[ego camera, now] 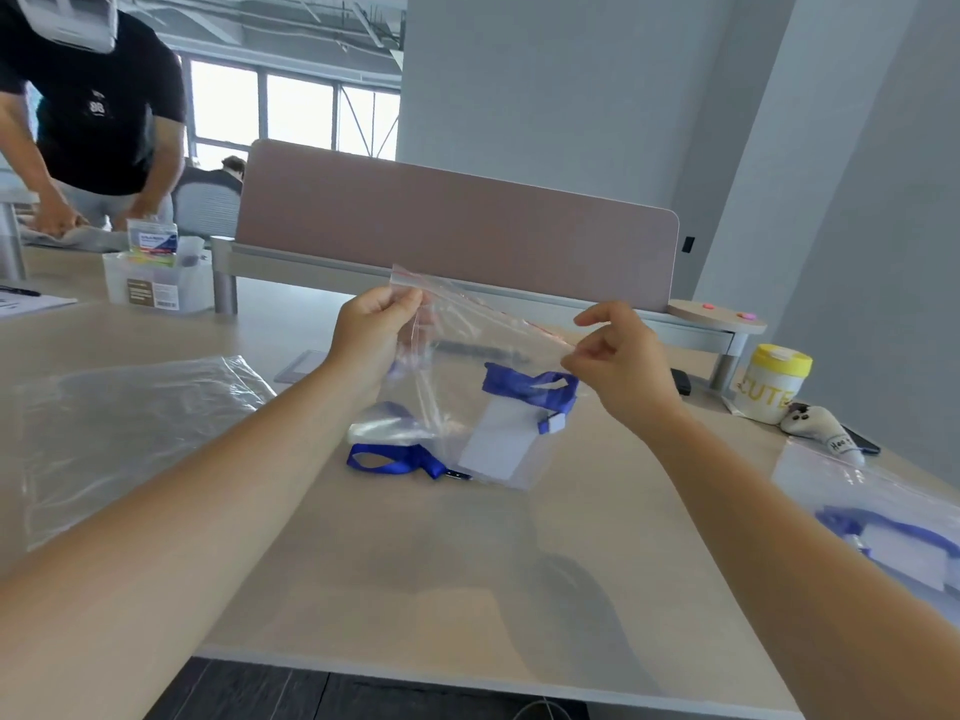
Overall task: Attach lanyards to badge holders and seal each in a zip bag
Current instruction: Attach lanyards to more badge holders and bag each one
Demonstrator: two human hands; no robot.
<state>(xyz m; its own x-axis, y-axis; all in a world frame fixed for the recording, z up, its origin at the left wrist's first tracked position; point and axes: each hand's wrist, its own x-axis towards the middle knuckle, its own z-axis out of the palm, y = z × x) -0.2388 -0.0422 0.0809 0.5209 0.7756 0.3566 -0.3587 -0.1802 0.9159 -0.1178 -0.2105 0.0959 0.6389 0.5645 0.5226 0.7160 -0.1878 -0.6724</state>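
Observation:
I hold a clear zip bag (467, 366) up above the table. My left hand (371, 330) pinches its top left corner and my right hand (618, 363) pinches the red zip strip at the top right. Inside the bag hang a white badge holder (501, 441) and a folded blue lanyard (530, 389). On the table beneath lie another blue lanyard (395, 459) and a clear badge holder (387, 426). A sealed zip bag (878, 517) with a blue lanyard and badge lies at the right edge.
A stack of clear plastic bags (130, 423) lies at the left. A pink divider panel (457, 226) stands behind. A clear storage box (156, 283) sits at the back left, a yellow-lidded jar (774, 381) and a small plush toy (821, 426) at the right. Another person (93, 122) works at the far left.

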